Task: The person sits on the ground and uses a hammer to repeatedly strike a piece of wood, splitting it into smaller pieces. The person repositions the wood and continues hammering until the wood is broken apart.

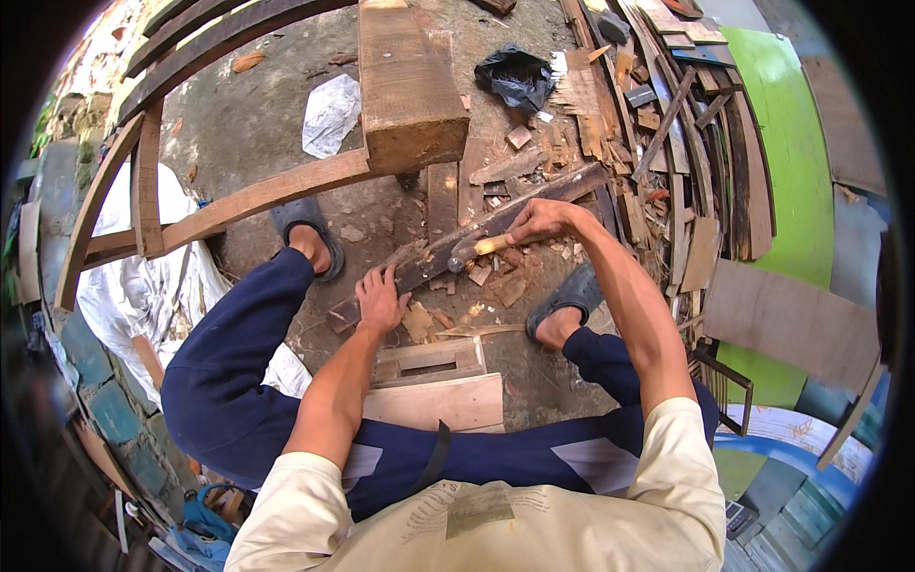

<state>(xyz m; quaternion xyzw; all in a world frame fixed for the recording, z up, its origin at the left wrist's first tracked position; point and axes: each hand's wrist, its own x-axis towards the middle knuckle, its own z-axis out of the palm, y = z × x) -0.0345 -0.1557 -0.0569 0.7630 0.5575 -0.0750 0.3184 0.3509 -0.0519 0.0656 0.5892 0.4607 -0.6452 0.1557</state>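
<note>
A long, dark, weathered wooden plank (424,267) lies slantwise on the ground between my feet, its far end up to the right. My left hand (381,300) rests on its near left part, fingers spread over the wood. My right hand (540,221) is closed around a wooden-handled tool (493,244), held over the middle of the plank. The tool has a short pale handle and a dark, rounded end beside the wood; I cannot make out its exact kind. Nearer to me stands a low wooden piece with a rectangular opening (429,362).
A wooden frame with a thick block (410,114) stands ahead on the left. White cloth (152,286) lies to the left. Wood scraps (510,281) litter the ground by the plank. Piled boards (681,143) and a green panel (786,124) are on the right. A black plastic bag (515,76) lies ahead.
</note>
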